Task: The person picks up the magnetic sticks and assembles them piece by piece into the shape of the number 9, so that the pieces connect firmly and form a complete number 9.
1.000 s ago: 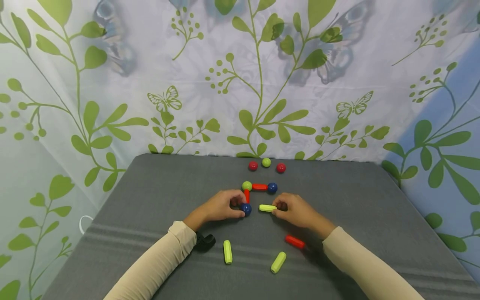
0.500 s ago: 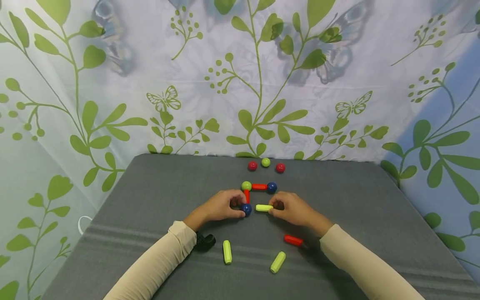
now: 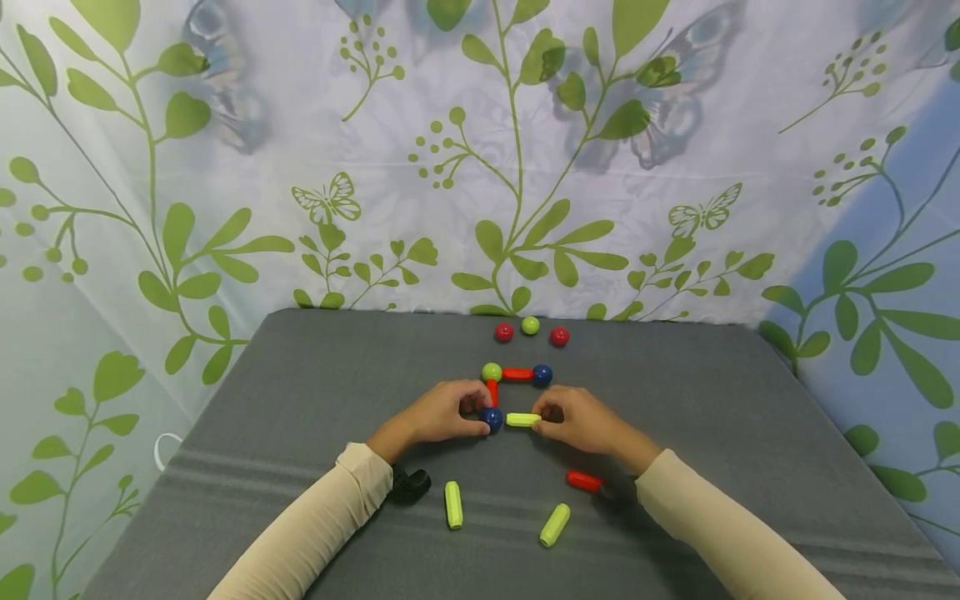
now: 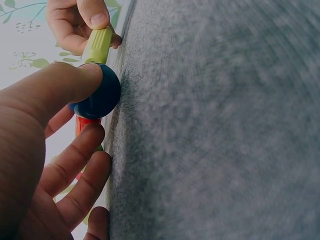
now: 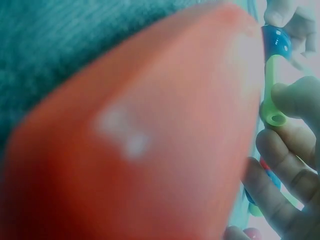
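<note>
My left hand (image 3: 442, 412) grips a dark blue ball (image 3: 492, 419) between thumb and fingers. From that ball a red stick (image 3: 492, 392) runs back to a lime green ball (image 3: 491, 372). Another red stick (image 3: 517, 374) joins the green ball to a second blue ball (image 3: 542, 375), making an L. My right hand (image 3: 581, 423) pinches a yellow-green stick (image 3: 520, 419) by its right end. Its free end points at the held blue ball and lies very close; whether they touch I cannot tell. In the right wrist view, the stick's near end (image 5: 276, 119) shows a round hollow.
Two red balls (image 3: 504, 332) and a green ball (image 3: 530, 326) lie at the table's back edge. Nearer me are two yellow-green sticks (image 3: 453, 505) and a red stick (image 3: 583, 481), which looms large in the right wrist view. A black object (image 3: 410, 484) sits beside my left sleeve.
My right hand has moved left with the yellow-green stick, narrowing its gap to the held blue ball. My left hand has stayed in place on the ball.
</note>
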Action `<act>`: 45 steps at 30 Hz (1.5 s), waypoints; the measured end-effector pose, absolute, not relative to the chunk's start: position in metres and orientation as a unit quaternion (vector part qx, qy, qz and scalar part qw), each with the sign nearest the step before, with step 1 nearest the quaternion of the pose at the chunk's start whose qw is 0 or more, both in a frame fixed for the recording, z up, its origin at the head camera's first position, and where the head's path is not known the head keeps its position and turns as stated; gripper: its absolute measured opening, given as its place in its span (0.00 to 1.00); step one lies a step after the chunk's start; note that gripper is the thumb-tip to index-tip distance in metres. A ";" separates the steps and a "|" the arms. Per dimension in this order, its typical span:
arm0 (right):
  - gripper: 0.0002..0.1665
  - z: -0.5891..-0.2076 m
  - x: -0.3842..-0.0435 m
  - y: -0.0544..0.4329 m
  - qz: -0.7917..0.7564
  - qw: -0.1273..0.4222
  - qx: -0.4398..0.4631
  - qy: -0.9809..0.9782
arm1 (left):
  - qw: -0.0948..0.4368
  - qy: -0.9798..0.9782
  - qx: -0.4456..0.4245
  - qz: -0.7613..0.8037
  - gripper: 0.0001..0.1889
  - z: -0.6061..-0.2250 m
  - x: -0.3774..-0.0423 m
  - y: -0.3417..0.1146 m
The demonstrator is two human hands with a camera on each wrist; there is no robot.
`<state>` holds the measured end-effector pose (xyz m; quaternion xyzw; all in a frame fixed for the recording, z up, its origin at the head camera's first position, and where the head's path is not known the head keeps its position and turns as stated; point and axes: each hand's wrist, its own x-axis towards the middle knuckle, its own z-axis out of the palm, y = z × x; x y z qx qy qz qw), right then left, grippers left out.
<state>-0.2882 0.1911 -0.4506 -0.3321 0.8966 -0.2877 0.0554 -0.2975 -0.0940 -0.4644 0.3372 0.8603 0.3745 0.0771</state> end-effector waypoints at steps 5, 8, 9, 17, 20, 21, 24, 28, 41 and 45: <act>0.06 -0.450 -0.286 0.191 -0.291 0.058 -0.332 0.896 | 0.080 0.862 0.335 0.371 0.15 -0.464 -0.297 -0.093; 0.06 -0.450 -0.286 0.190 -0.289 0.056 -0.331 0.897 | 0.080 0.861 0.336 0.373 0.15 -0.464 -0.297 -0.093; 0.06 -0.450 -0.285 0.190 -0.288 0.056 -0.331 0.897 | 0.079 0.860 0.338 0.374 0.15 -0.463 -0.296 -0.093; 0.06 -0.450 -0.285 0.186 -0.281 0.050 -0.334 0.898 | 0.079 0.858 0.337 0.381 0.14 -0.461 -0.294 -0.093; 0.06 -0.450 -0.285 0.186 -0.281 0.047 -0.336 0.898 | 0.079 0.858 0.336 0.380 0.14 -0.461 -0.293 -0.092; 0.06 -0.450 -0.285 0.186 -0.281 0.047 -0.336 0.898 | 0.079 0.858 0.335 0.380 0.14 -0.461 -0.293 -0.092; 0.06 -0.450 -0.286 0.186 -0.279 0.047 -0.337 0.898 | 0.081 0.860 0.333 0.378 0.14 -0.460 -0.292 -0.092; 0.06 -0.449 -0.286 0.187 -0.278 0.045 -0.337 0.898 | 0.082 0.861 0.333 0.375 0.14 -0.460 -0.292 -0.092; 0.07 -0.448 -0.284 0.187 -0.275 0.038 -0.328 0.903 | 0.084 0.865 0.331 0.367 0.14 -0.460 -0.292 -0.091; 0.07 -0.449 -0.284 0.190 -0.296 0.048 -0.317 0.900 | 0.086 0.863 0.333 0.369 0.15 -0.461 -0.294 -0.092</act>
